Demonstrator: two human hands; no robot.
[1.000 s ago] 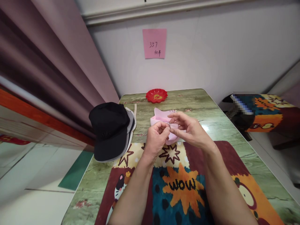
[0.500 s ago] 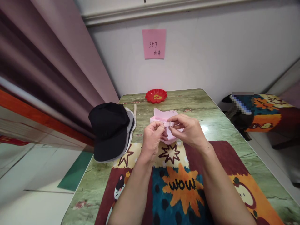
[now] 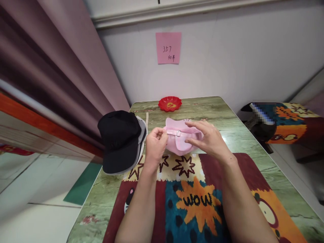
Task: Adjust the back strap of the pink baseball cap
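A pink cap (image 3: 183, 144) lies on the table with its back strap (image 3: 172, 132) and small metal buckle (image 3: 179, 133) facing me. At the strap's left end, my left hand (image 3: 157, 141) is closed, thumb and forefinger pinching the strap there. My right hand (image 3: 206, 137) hovers over the cap's right side, thumb and fingers spread apart with nothing between them. To the left of my hands sits a stack of caps, a black cap (image 3: 118, 138) on top and lighter brims showing beneath it.
A red scalloped dish (image 3: 170, 103) stands at the table's back edge near the wall. A colourful patterned mat (image 3: 192, 209) covers the front of the green marbled table (image 3: 88, 209). A pink note (image 3: 168, 48) is on the wall; a curtain (image 3: 101, 60) hangs at left.
My right hand has let go of the strap by the buckle and opened, moving slightly right. My left hand has moved left along the strap, which now shows stretched across the cap.
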